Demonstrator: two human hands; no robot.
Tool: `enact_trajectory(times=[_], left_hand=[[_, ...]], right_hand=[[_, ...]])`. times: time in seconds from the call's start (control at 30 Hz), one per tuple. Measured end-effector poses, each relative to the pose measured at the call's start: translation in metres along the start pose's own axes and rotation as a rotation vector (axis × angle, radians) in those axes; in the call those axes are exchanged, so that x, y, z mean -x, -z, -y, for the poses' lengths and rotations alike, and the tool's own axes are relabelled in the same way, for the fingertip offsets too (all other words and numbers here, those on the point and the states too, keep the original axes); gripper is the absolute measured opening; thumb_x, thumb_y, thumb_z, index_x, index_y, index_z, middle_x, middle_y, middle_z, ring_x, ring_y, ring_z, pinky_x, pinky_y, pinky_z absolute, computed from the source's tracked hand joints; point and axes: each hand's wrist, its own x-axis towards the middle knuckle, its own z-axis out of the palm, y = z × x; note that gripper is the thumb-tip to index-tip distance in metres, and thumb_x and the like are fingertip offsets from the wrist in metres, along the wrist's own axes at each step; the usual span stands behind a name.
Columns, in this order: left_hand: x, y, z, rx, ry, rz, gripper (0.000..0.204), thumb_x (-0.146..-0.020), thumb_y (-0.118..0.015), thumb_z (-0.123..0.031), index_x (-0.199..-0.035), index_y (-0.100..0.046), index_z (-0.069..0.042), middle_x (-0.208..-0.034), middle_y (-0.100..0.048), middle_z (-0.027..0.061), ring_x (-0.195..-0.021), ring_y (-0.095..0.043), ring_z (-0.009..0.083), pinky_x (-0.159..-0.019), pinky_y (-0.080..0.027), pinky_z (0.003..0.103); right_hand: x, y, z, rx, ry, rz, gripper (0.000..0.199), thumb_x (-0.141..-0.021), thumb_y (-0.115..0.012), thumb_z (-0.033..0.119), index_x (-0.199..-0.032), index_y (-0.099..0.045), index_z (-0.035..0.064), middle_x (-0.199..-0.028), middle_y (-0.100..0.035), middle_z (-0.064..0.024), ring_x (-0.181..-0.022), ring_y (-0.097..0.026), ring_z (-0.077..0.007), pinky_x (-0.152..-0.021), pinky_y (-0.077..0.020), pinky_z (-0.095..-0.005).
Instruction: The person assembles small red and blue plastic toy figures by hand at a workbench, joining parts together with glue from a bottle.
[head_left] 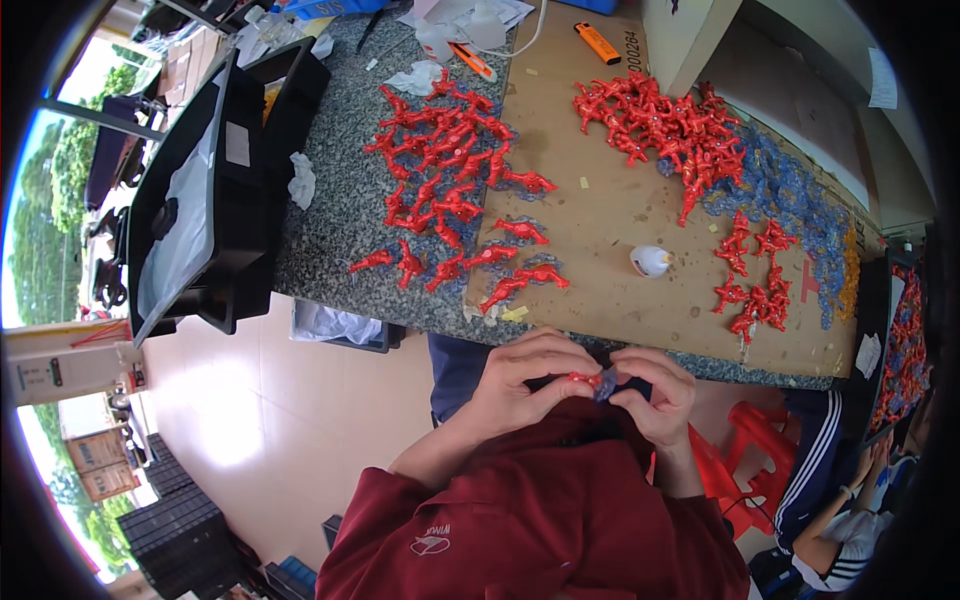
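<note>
Step in hand: a small red piece (585, 379) is being joined to a bluish clear piece (606, 386), or parted from it; which cannot be told.
Left hand (525, 385): fingers are closed on the red piece, pinched at the fingertips.
Right hand (655, 392): fingers are curled in a narrow grip on the bluish piece, thumb on top.
Where the pieces are: both are held close to the chest, touching each other, below the near edge of the desk (330, 230).
Next move, as judged: a fine press or twist between the fingertips seems called for, with both pieces kept steady.
Look of the pieces: the red one is glossy and knobbly; the bluish one is translucent; finer detail is too small to tell.
On the desk: red piles (445, 150) are spread out, and blue piles (800, 210) lie at the right.
</note>
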Motion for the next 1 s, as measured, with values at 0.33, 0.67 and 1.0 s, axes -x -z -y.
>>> enact_trajectory(times=[0.33,0.67,1.0], left_hand=[[-0.077,-0.013,-0.01,-1.19,-0.229,-0.21,0.025,-0.068,-0.066,-0.013,-0.091,-0.059,-0.008,-0.081,-0.058,0.0011,-0.091,-0.05,0.0192,-0.083,-0.027,0.041],[-0.082,-0.028,-0.017,-1.247,-0.119,-0.281,0.029,-0.068,-0.067,-0.017,-0.095,-0.061,-0.007,-0.088,-0.058,0.0032,-0.102,-0.047,0.0236,-0.084,-0.024,0.045],[-0.078,-0.066,0.006,-0.793,-0.129,-0.06,0.027,-0.068,-0.067,-0.008,-0.094,-0.063,-0.005,-0.092,-0.059,0.0078,-0.093,-0.052,0.0262,-0.083,-0.037,0.04]], right_hand=[[-0.001,0.025,-0.007,0.215,-0.08,-0.244,0.016,-0.072,-0.064,-0.003,-0.088,-0.062,-0.0038,-0.088,-0.061,-0.0132,-0.071,-0.059,-0.0168,-0.063,-0.0467,-0.0237],[-0.05,0.011,0.003,0.45,-0.204,-0.373,0.041,-0.066,-0.07,0.003,-0.105,-0.056,0.0013,-0.092,-0.059,-0.011,-0.087,-0.053,-0.0213,-0.072,-0.043,-0.0308],[-0.021,0.033,-0.03,0.245,-0.012,-0.48,0.032,-0.075,-0.061,0.0,-0.105,-0.05,-0.0031,-0.102,-0.056,-0.0179,-0.092,-0.056,-0.0261,-0.081,-0.0444,-0.0349]])
